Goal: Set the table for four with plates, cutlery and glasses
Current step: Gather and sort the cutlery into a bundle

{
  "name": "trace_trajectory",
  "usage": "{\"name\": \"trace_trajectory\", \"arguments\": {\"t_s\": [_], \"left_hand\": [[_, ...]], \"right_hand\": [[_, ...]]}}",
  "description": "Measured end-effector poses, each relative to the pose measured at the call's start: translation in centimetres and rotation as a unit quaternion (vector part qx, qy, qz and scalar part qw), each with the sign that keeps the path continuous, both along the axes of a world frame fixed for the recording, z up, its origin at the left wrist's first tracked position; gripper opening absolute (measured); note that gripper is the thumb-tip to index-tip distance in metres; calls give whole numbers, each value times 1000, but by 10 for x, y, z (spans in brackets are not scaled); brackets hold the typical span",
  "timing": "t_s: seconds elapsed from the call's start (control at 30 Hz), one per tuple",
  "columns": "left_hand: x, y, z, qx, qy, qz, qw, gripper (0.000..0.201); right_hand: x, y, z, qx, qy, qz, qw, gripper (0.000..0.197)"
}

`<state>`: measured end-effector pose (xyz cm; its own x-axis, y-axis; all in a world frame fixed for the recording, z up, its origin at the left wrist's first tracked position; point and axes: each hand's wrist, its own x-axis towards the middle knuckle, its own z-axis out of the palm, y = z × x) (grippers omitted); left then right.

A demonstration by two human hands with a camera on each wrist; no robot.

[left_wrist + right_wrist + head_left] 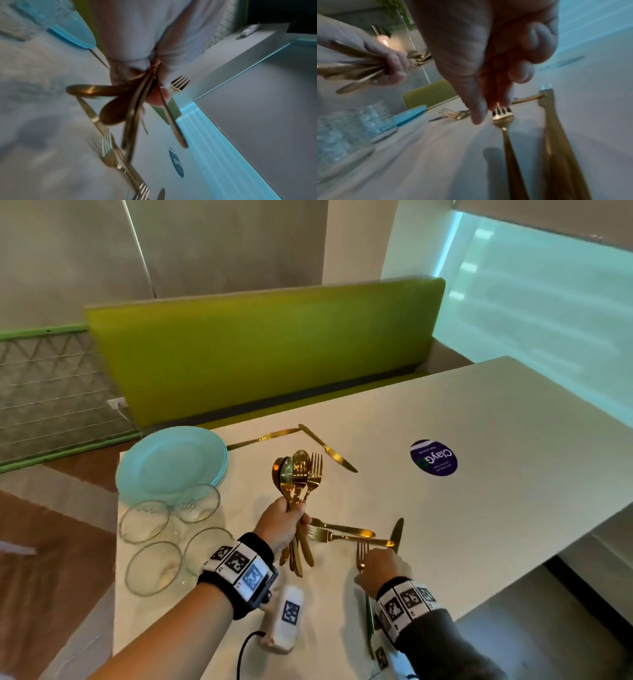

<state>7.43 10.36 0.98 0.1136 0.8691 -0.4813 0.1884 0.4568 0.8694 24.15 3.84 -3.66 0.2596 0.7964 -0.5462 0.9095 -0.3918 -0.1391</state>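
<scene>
My left hand [291, 518] grips a bunch of gold spoons and forks [298, 474] upright above the white table [479, 422]; the left wrist view shows their handles [137, 115] fanning out below the fist. My right hand [368, 563] hovers low over a gold fork [361, 551] lying flat near the front edge. Its straight fingertips [502, 104] reach the fork's tines [502, 115], with the thumb just beside them. A knife and fork [342, 534] and another knife [397, 530] lie between the hands. Blue plates [171, 460] are stacked at the back left, with several glasses [154, 566] in front.
Two more gold knives [329, 450] lie towards the far edge. A purple round sticker [433, 457] is on the tabletop to the right. A white tagged device [284, 618] with a black cable lies at the front edge. A green bench back [267, 347] stands behind the table.
</scene>
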Motion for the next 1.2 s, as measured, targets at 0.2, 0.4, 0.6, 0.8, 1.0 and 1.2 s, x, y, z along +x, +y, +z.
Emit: {"name": "trace_trajectory", "arguments": {"t_s": [0.2,0.4,0.6,0.8,1.0,1.2], "left_hand": [[0,-28,-10,7,9,-25,1000,19],[-2,-48,-10,7,9,-34,999,18],[-6,-58,-7,-3,-30,-20,999,17],[-2,-64,3,-22,-62,-33,997,16],[2,-62,9,-11,-84,-67,994,25],[8,-46,11,-52,-132,-59,988,23]], "right_hand": [[-1,-27,-17,-16,5,-89,996,27],[-8,-39,-24,8,50,-157,986,24],[-10,-37,-11,54,126,-169,976,20],[-24,-30,35,177,353,-185,900,21],[-35,-16,51,179,402,-125,889,23],[-29,9,52,167,375,-85,908,19]]}}
